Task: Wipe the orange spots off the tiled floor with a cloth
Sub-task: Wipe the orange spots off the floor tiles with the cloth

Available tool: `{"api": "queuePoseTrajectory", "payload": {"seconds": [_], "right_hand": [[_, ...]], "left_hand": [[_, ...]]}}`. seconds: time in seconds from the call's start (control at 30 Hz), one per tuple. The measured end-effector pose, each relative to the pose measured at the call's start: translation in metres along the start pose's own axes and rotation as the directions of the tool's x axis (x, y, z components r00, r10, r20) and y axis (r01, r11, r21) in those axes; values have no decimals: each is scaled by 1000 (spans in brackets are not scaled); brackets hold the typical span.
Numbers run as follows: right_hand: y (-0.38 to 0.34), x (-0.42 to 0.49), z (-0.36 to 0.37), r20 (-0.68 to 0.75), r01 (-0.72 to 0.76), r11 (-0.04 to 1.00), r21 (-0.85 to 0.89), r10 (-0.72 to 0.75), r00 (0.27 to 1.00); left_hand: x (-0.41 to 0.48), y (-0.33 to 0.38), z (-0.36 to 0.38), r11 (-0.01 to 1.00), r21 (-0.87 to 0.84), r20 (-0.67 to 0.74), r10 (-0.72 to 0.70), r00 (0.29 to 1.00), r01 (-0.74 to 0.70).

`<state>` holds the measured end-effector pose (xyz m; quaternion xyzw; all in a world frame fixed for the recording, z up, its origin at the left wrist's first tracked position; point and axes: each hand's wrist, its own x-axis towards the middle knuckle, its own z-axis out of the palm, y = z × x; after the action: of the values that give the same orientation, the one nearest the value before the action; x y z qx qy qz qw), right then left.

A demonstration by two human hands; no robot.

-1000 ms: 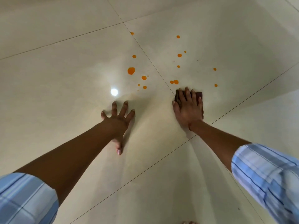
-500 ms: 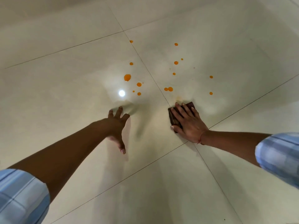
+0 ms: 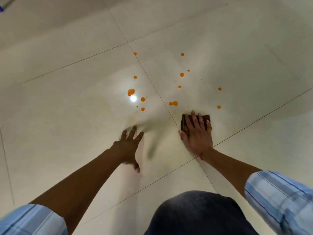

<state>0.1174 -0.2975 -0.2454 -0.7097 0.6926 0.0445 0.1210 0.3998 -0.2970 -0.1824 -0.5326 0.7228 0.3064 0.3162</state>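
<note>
The glossy cream tiled floor (image 3: 254,48) lies open on all sides of both hands. Grout lines cross at the wrist of the right hand (image 3: 197,134), which presses flat on a dark brown folded cloth (image 3: 207,118). The left hand (image 3: 129,148) is spread beside it, holding nothing. Small round orange spots (image 3: 175,103) lie just beyond the fingertips.

Head camera, facing down, close above floor (image 3: 67,126)

The folded brown cloth (image 3: 183,123) lies on the pale tiled floor (image 3: 67,116) under the right hand (image 3: 197,135); orange round spots (image 3: 175,103) lie beyond.
</note>
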Motion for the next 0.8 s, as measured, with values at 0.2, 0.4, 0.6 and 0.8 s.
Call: {"api": "queuePoseTrajectory", "payload": {"seconds": [0.2,0.4,0.6,0.8], "right_hand": [[-52,-31,14,32,351,934,-69,-349,936],[-78,-40,23,21,536,844,-7,-535,844],[-107,-12,-28,-10,214,769,602,-261,965],[-132,-15,-155,403,-441,286,851,183,897]], "left_hand": [[0,-17,9,997,36,-64,76,995,-74],[1,-34,-9,965,198,28,171,985,-173],[13,-49,-59,956,156,41,246,968,-249],[-62,-32,-91,787,-598,-131,87,988,-149]]}}
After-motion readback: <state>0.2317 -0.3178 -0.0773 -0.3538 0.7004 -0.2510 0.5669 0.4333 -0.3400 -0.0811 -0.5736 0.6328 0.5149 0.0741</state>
